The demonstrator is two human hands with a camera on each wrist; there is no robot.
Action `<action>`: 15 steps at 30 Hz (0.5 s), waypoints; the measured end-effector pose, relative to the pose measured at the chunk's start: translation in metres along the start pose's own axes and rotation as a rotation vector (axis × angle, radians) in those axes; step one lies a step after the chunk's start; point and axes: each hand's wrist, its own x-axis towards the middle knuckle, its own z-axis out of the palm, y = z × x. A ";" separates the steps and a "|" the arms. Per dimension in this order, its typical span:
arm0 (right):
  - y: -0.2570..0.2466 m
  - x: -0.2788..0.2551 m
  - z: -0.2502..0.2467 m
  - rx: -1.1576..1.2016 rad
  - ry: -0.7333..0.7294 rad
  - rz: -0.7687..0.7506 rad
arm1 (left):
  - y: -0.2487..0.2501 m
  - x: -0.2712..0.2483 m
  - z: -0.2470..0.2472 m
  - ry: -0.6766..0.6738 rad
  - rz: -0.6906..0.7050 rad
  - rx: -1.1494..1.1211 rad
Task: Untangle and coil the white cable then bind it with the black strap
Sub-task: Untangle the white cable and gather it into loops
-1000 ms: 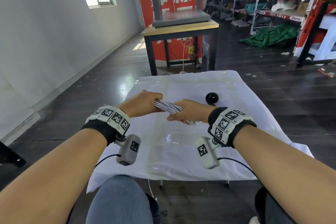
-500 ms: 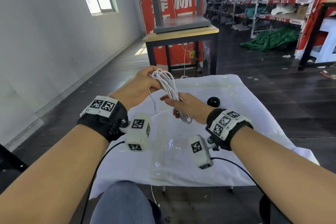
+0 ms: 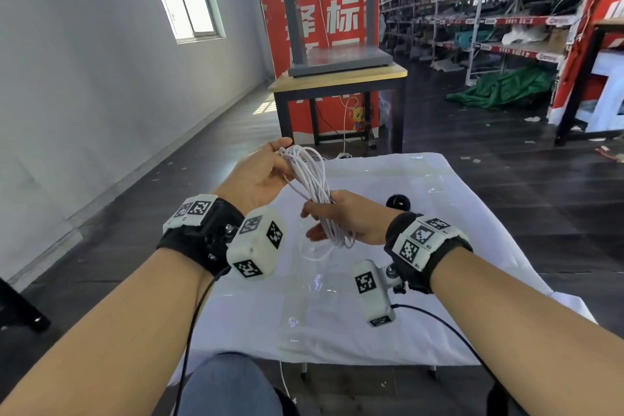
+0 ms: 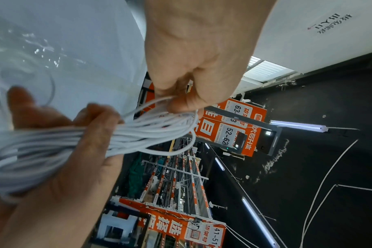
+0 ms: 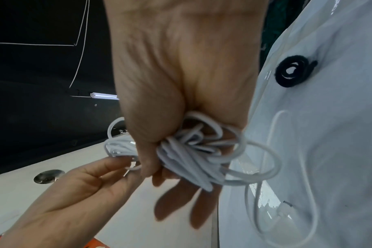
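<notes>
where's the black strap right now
In the head view the black strap lies rolled up on the white-covered table, just beyond the right hand and apart from the white cable.

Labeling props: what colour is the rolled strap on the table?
Black; the strap shows best in the right wrist view, rolled in a spiral on the white cloth.

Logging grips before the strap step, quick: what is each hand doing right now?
Left hand: pinches the top loops of the thin white coiled cable.
Right hand: grips the same cable lower down.
</notes>
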 end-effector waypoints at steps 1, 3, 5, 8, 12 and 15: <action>0.000 -0.001 0.001 0.074 0.000 -0.004 | -0.001 0.000 -0.002 -0.013 0.007 0.001; 0.000 -0.001 0.002 0.159 0.033 -0.027 | -0.005 -0.001 -0.004 -0.059 0.022 0.044; -0.001 0.001 0.001 0.163 0.122 -0.044 | -0.011 -0.004 -0.008 -0.105 0.027 0.119; -0.001 0.005 -0.003 0.195 0.274 -0.076 | -0.027 -0.010 -0.015 -0.141 0.001 0.279; -0.004 0.011 -0.004 0.369 0.372 -0.104 | -0.058 -0.022 -0.030 -0.311 -0.126 0.583; -0.009 0.012 -0.002 0.436 0.398 -0.134 | -0.073 -0.029 -0.037 -0.423 -0.172 0.678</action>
